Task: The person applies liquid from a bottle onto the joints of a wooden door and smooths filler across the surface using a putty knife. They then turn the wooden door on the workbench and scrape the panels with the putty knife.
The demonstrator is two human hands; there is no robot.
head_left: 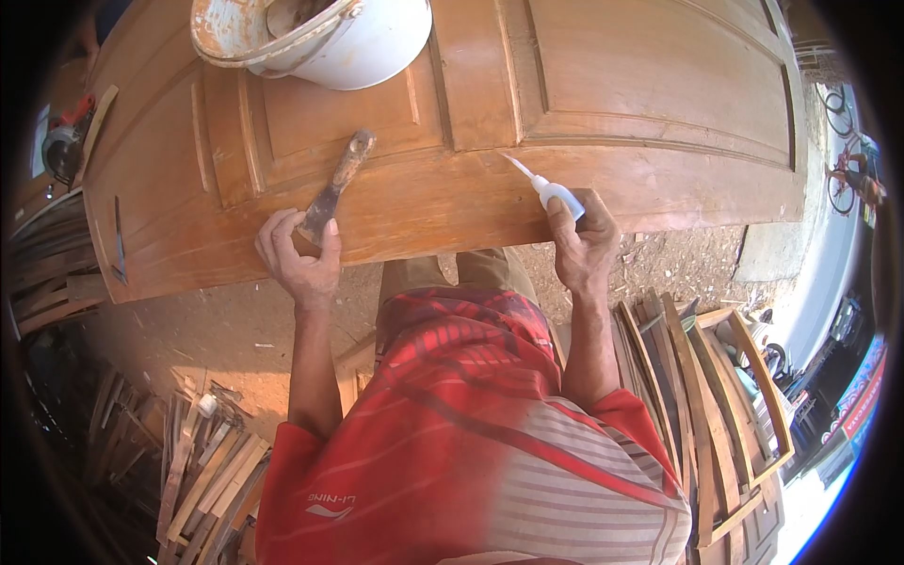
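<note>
A brown wooden panel door (424, 198) lies flat before me, its near edge close to my waist. On it, my left hand (299, 259) has thumb and fingers around the blade end of a putty knife (341, 174), whose worn handle points away from me. My right hand (584, 240) grips a small white glue bottle (562, 200) between thumb and fingers. Its long thin nozzle points to the far left, and the tip is close to the molding seam of the door; whether it touches cannot be seen.
A stained white bucket (363, 47) stands on the door's far side. A thin dark tool (120, 240) lies near its left end. Wood offcuts (212, 461) are heaped at lower left, and boards and frames (702, 395) lean at right. A power tool (64, 146) sits at far left.
</note>
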